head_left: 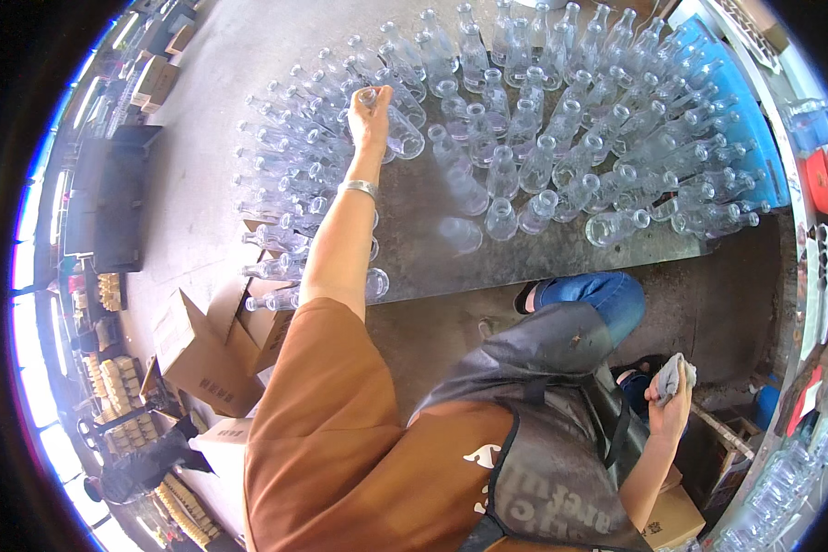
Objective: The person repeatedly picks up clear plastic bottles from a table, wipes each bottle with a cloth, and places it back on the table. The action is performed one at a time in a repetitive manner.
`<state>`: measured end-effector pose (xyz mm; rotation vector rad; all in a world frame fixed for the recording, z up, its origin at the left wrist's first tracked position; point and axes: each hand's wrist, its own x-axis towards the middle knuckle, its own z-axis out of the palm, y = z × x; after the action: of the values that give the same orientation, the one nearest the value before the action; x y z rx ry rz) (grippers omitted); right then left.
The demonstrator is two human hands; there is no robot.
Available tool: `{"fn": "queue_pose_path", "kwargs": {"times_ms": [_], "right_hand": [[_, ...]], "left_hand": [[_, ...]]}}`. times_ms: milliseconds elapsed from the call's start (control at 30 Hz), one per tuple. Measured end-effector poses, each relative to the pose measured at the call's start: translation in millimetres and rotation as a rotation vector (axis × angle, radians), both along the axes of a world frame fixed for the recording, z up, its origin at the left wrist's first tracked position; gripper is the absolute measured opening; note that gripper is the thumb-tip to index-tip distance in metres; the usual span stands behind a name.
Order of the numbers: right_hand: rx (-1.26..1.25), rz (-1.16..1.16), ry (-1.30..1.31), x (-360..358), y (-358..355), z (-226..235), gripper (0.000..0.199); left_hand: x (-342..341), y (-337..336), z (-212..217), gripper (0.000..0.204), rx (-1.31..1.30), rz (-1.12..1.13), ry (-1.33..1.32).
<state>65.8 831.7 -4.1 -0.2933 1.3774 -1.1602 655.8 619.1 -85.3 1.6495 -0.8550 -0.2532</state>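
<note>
My left hand (371, 120) reaches out over the table with its fingers wrapped round the neck of a clear glass bottle (404, 140). The bottle tilts, its base toward the right, among many similar clear bottles (526, 120) standing on the dark table top (414, 235). Low on the right, beside my lap, my right hand (672, 409) is closed on a crumpled light-grey cloth (676, 375). That hand is well apart from the bottles.
Bottles crowd the table's left, far and right parts, some close to its front edge. A blue panel (759, 138) borders the right end. Cardboard boxes (202, 354) stand on the floor at left. More bottles (782, 492) lie at lower right. Another person (143, 460) is at far lower left.
</note>
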Motion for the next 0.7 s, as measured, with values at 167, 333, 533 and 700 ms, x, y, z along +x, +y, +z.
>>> {"fn": "queue_pose_path", "kwargs": {"times_ms": [167,333,533,700], "right_hand": [[0.029,0.068,0.028,-4.2,2.4,-7.6,0.016],[0.072,0.053,0.098,2.2,0.5,-11.1,0.014],[0.063,0.108,0.054,8.5,-4.6,-12.3,0.014],[0.052,0.138,0.04,10.4,-4.8,-17.2,0.015]], "left_hand": [[1.3,-16.3,-32.2,0.023,-0.029,-0.02,0.018],[11.6,-26.7,-59.8,0.023,-0.046,0.014,0.012],[13.1,-24.0,-68.1,0.029,-0.009,0.034,-0.034],[-12.8,-5.6,-30.9,0.06,0.165,0.148,-0.14]]}}
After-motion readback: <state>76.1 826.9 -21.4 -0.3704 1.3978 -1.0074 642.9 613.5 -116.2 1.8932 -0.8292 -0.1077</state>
